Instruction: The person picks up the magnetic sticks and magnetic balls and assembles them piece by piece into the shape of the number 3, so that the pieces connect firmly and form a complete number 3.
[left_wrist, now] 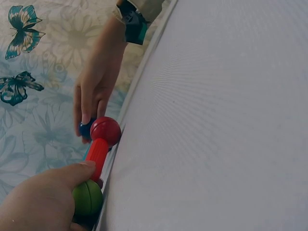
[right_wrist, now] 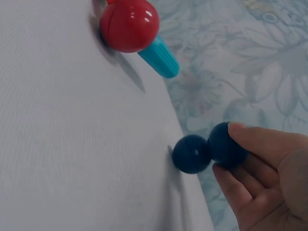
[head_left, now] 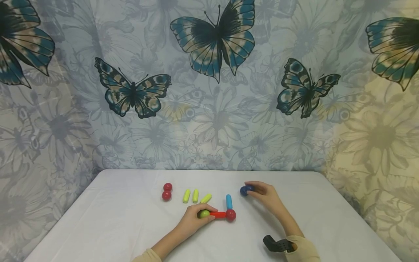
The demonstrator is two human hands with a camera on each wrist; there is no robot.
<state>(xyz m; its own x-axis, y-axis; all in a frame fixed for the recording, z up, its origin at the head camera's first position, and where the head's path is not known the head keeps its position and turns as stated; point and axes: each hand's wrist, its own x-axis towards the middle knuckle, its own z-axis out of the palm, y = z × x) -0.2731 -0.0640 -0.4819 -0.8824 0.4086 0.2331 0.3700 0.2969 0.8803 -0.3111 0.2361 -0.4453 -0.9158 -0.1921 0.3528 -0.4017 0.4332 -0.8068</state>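
Note:
My left hand (head_left: 193, 219) grips a joined piece, its thumb on the red stick (head_left: 218, 215) beside the green ball (head_left: 204, 214). A red ball (head_left: 230, 215) sits at the stick's right end, and a light blue stick (head_left: 228, 202) points away from that ball. Towards the back right, my right hand (head_left: 267, 196) pinches a dark blue ball (right_wrist: 226, 147) between thumb and fingers. Touching it is a second dark blue ball (right_wrist: 191, 154), close to the tabletop. In the left wrist view, the red ball (left_wrist: 105, 131) partly hides the blue balls.
Two red balls (head_left: 167, 191) touch each other at the back left of the white table (head_left: 98, 218). Several yellow-green sticks (head_left: 195, 196) lie just beyond my left hand. A black strap (head_left: 276, 244) is on my right wrist. Butterfly-patterned cloth (head_left: 216, 120) hangs behind the table.

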